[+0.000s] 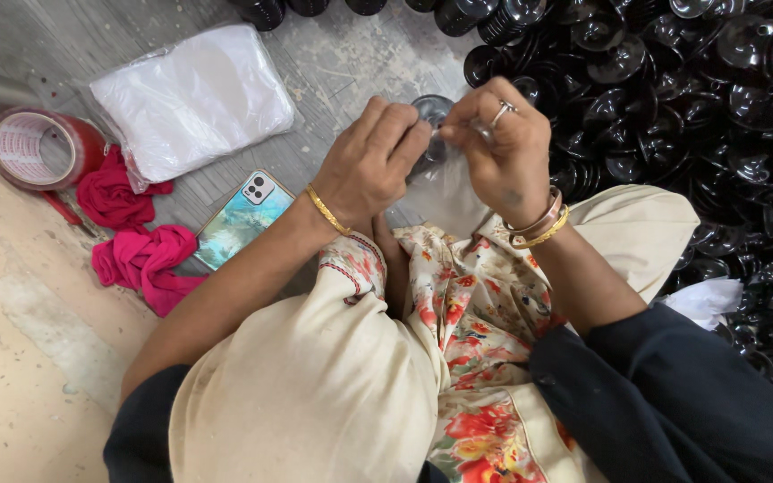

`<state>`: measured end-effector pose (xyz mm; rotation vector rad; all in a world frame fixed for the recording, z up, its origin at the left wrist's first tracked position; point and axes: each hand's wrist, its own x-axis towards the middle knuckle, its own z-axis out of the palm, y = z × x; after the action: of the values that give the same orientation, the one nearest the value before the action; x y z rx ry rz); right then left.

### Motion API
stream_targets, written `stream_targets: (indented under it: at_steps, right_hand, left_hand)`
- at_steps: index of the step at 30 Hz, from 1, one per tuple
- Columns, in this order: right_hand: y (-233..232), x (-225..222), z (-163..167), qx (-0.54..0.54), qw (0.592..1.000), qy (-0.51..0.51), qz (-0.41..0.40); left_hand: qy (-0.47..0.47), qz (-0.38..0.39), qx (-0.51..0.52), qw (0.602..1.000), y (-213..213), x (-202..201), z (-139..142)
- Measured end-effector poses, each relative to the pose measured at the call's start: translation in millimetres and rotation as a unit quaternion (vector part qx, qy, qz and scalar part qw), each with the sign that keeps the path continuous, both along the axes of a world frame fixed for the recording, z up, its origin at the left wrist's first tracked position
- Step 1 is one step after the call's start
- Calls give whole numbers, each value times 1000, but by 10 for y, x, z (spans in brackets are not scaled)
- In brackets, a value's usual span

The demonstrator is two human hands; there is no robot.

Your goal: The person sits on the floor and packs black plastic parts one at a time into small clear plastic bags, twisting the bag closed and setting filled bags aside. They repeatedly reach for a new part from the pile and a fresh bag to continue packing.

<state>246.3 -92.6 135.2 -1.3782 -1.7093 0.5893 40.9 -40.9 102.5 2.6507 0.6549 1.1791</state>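
Sitting on the floor (333,63), knees drawn up under cream cloth with a floral print. Both hands meet just above the lap, at centre frame. Left hand (370,165): fingers curled and pressed together around a black round cap (431,109), of which only the top rim shows above the knuckles. Right hand (503,143): ring on one finger, fingers pinching the edge of a thin clear plastic bag (447,192) that hangs down between the two hands, touching the cap. Cannot tell whether the cap sits inside the bag's mouth or just beside it.

From 12 to 3 o'clock of the hands, a big heap of the same black caps (673,98), nearly touching the right hand. At 10 o'clock, a stack of clear bags (194,98). At 9 o'clock, a phone (243,219) lying face down; further out, pink cloth (136,233) and a roll of red tape (38,148).
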Motion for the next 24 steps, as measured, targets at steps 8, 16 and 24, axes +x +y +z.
stream_targets:
  at_steps: [8,16,24]
  right_hand:
    - [136,121,-172,39,994,-75,-66]
    - [165,287,-460,-298,856,421,43]
    - [-36,110,-599,-285,859,416,87]
  left_hand:
    - [44,10,24,999,141,-5,-121]
    - [112,-63,87,988,-17,30,-167]
    - [-47,-54,-186,980,1,163,-176]
